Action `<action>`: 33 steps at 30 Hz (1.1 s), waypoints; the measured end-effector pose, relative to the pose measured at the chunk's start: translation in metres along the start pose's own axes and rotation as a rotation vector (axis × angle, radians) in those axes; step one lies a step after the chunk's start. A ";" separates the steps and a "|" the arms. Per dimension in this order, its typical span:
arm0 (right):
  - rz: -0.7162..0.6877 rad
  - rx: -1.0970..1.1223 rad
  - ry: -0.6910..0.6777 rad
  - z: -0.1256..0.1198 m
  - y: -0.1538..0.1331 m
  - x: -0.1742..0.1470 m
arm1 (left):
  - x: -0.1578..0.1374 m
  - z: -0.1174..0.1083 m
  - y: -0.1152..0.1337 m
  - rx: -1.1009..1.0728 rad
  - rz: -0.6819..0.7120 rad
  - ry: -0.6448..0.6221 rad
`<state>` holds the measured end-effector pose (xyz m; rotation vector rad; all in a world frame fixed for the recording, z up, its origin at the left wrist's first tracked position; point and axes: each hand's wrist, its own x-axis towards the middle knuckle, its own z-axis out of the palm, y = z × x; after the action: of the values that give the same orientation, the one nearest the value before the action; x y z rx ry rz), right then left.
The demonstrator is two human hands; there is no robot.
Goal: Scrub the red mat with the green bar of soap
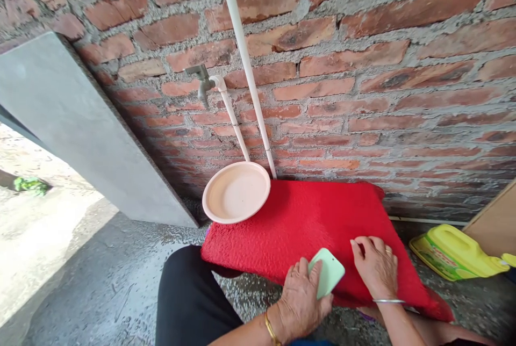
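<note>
My left hand (300, 295), with a gold bangle at its wrist, is closed around a pale green, flat object with rounded corners (328, 273). A small dark dot shows near its upper corner, and I cannot make out its exact kind. It is held over the front edge of a red fluffy cloth (314, 217) spread on a low surface. On the cloth's right part lies my right hand (377, 265), fingers loosely bent, thumb apart, with nothing seen in it. A silver bangle circles that wrist. A pale pink basin (237, 195) rests at the cloth's back left corner.
Above the basin, a tap (205, 85) sticks out on a white pipe (236, 125) along the brick wall (342, 88). A grey slab (97, 125) leans at the left. To the right, a yellow jug (459, 252) lies on its side on the wet floor (108, 271).
</note>
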<state>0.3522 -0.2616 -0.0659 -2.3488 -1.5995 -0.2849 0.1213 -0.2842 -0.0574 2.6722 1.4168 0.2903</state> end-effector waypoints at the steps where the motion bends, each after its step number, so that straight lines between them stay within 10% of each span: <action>1: 0.005 0.000 -0.005 -0.001 -0.001 0.000 | 0.003 -0.003 -0.005 0.023 -0.046 0.005; 5: 0.024 0.002 -0.020 -0.005 -0.002 -0.002 | 0.006 0.002 -0.010 0.085 -0.115 0.035; 13: 0.002 0.020 -0.004 -0.007 -0.002 -0.001 | -0.013 0.009 0.015 -0.169 0.188 -0.183; 23: 0.011 0.140 0.087 -0.001 0.001 0.001 | 0.037 -0.043 -0.047 -0.147 0.034 -0.203; 27: -0.220 0.421 0.193 -0.011 -0.015 0.003 | 0.044 -0.048 -0.064 -0.150 0.153 -0.254; 33: -0.623 0.450 -0.196 -0.031 -0.068 -0.004 | 0.058 -0.054 -0.104 -0.223 0.107 -0.124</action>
<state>0.2874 -0.2521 -0.0301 -1.5459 -2.1871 0.1787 0.0572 -0.1781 -0.0162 2.5400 1.1366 0.2690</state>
